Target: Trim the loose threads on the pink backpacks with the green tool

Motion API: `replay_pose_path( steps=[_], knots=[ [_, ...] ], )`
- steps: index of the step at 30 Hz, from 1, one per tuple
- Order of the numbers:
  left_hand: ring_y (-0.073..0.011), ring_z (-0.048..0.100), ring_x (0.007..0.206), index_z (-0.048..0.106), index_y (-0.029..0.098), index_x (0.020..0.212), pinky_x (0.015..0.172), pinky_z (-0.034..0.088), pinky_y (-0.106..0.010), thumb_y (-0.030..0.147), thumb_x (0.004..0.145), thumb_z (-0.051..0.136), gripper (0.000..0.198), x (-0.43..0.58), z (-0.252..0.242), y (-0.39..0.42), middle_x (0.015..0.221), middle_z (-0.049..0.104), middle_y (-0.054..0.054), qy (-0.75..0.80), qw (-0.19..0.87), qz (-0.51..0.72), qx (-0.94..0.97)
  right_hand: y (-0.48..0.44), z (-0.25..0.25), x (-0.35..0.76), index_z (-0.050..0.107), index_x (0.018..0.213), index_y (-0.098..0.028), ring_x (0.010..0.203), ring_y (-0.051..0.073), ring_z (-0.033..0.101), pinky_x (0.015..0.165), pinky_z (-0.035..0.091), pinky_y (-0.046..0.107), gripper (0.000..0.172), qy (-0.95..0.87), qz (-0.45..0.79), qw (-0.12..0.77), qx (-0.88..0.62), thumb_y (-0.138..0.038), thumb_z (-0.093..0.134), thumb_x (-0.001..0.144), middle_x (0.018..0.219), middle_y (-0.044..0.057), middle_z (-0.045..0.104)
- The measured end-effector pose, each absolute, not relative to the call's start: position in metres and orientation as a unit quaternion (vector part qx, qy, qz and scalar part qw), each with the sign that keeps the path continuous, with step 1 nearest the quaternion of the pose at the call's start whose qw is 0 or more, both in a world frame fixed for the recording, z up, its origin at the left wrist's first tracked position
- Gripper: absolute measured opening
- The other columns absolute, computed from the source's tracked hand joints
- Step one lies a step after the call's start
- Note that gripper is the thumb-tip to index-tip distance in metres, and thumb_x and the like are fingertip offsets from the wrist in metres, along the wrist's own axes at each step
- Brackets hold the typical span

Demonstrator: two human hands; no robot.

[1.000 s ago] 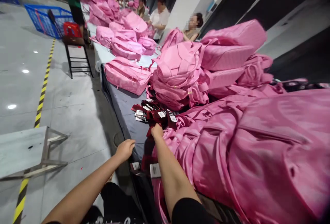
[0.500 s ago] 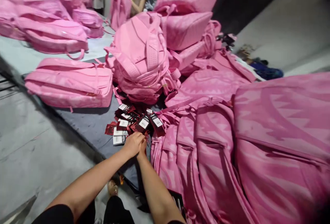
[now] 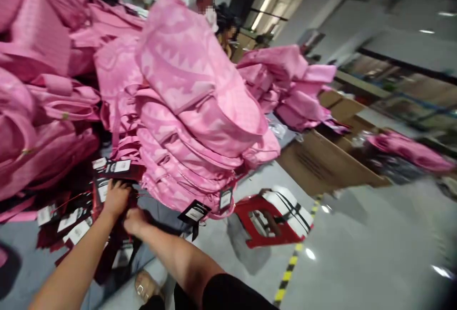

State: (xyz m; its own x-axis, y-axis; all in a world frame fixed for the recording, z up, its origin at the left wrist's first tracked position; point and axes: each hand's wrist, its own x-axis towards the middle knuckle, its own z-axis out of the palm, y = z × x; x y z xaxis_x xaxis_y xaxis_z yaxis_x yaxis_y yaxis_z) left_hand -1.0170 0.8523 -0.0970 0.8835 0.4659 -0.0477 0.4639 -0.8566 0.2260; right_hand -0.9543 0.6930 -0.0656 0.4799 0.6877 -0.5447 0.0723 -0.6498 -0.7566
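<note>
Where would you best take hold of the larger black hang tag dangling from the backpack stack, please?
Probably by the free lower edge of the larger black hang tag, coming from the aisle side: it dangles flat below the stack of pink backpacks, with both faces open to a pinch.

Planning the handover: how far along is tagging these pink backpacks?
Done: the near stack of backpacks shows two hanging tags. In hand: left hand and right hand are in the pile of loose tags. Left: many tags lie loose, and the far-left backpacks show none attached.

Left hand [image 3: 116, 199], right hand [image 3: 134, 219], forearms bare; black short sleeve [image 3: 233, 293] on right arm; open-toed sandal [image 3: 144, 287] on foot.
</note>
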Motion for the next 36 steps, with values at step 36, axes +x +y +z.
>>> replay_pose_path(
  steps=[36],
  knots=[
    [-0.0165,0.069,0.072,0.066,0.019,0.091,0.072,0.055,-0.026,0.054,0.091,0.054,0.037,-0.682,-0.023,0.364,0.078,0.073,-0.002,0.261,0.585,0.223,0.735,0.207,-0.024,-0.579,0.072,0.103,-0.022,0.098,0.024,0.069,0.089,0.051,0.036,0.025,-0.260,0.096,0.523,-0.806,-0.031,0.052,0.091,0.105,0.008,0.075]
  ],
)
